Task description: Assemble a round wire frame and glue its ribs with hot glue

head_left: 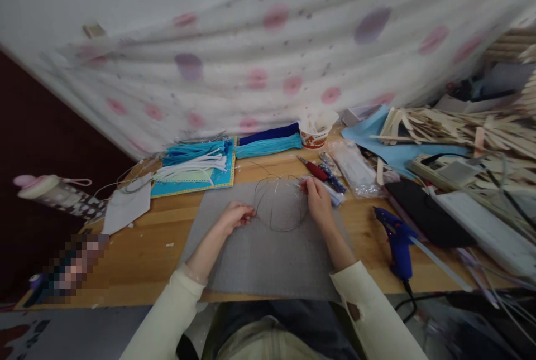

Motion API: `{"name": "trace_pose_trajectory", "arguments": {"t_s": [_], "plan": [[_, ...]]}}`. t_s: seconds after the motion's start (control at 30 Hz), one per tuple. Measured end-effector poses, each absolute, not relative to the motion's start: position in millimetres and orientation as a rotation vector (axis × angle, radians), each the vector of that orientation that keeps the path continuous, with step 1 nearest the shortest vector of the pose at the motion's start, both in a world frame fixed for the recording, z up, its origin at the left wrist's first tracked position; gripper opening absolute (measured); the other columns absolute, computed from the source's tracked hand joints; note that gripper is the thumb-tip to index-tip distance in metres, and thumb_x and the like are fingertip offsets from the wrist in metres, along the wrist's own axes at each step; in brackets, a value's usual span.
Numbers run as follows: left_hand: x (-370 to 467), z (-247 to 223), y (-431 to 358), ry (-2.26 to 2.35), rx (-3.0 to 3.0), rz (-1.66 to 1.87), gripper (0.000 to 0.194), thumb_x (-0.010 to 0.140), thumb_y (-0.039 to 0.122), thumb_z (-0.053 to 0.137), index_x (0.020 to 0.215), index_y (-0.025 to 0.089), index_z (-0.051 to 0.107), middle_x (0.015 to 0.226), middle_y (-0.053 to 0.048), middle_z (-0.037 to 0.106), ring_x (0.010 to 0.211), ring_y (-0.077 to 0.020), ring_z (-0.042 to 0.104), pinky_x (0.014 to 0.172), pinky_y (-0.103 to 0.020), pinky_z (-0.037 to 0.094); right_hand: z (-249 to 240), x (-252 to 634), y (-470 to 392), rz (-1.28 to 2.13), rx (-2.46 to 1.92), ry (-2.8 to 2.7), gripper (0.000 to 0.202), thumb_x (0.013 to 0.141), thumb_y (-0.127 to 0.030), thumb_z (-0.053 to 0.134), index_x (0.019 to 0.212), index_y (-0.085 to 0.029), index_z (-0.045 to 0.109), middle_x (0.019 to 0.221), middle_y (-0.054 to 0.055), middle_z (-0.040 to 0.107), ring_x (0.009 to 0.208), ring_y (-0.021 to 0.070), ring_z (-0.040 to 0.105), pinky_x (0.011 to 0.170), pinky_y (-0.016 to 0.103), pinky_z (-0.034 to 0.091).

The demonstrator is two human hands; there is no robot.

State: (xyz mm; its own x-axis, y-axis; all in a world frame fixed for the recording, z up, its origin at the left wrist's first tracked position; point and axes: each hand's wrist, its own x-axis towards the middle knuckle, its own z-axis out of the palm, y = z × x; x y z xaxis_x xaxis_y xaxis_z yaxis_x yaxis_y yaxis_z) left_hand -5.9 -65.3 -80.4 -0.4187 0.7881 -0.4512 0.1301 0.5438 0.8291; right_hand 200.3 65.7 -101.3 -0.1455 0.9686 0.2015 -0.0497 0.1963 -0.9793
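Observation:
A round, dome-like frame of thin wire rests over the grey mat in front of me. Its curved ribs meet near the top, and a loose wire end sticks out toward the back left. My left hand is closed on the frame's left side, thumb and fingers pinched on the wire. On the opposite side, my right hand is closed round the wire at the upper right. The exact spot held by the right fingertips is partly hidden by the hand.
A blue glue gun lies at the right, its cable hanging over the edge. Red-handled pliers lie behind my right hand. Pipe cleaners sit at the back left near a paper tub. Wooden sticks pile up at far right.

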Motion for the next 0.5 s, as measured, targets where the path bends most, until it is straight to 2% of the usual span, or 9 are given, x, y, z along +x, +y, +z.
{"name": "trace_pose_trajectory", "arguments": {"t_s": [0.17,0.33,0.5], "plan": [[-22,-70,-61,1.98,0.998,0.763,0.012,0.071,0.021,0.075,0.077,0.014,0.069,0.06,0.0,0.063,0.053,-0.0124,0.059,0.058,-0.027,0.052,-101,203,64,1.091,-1.014,-1.458,0.047,0.088,-0.06,0.038,0.073,-0.021,0.06,0.074,0.008,0.067,0.072,0.0237,0.059,0.07,0.037,0.042],[-17,-64,-68,1.953,1.47,0.629,0.039,0.065,0.007,0.075,0.102,0.017,0.073,0.082,0.0,0.064,0.076,-0.0135,0.059,0.074,-0.026,0.049,-99,203,62,1.034,-1.036,-1.525,0.044,0.091,-0.052,0.033,0.074,-0.021,0.059,0.074,0.008,0.067,0.072,0.0228,0.06,0.068,0.035,0.041],[-8,-68,-71,1.86,1.839,0.453,0.015,0.081,0.015,0.068,0.095,0.018,0.073,0.091,-0.004,0.06,0.083,-0.0157,0.058,0.077,-0.027,0.046,-101,200,61,0.994,-1.038,-1.566,0.043,0.092,-0.049,0.034,0.072,-0.021,0.059,0.072,0.007,0.066,0.071,0.0213,0.059,0.068,0.034,0.039]]}}
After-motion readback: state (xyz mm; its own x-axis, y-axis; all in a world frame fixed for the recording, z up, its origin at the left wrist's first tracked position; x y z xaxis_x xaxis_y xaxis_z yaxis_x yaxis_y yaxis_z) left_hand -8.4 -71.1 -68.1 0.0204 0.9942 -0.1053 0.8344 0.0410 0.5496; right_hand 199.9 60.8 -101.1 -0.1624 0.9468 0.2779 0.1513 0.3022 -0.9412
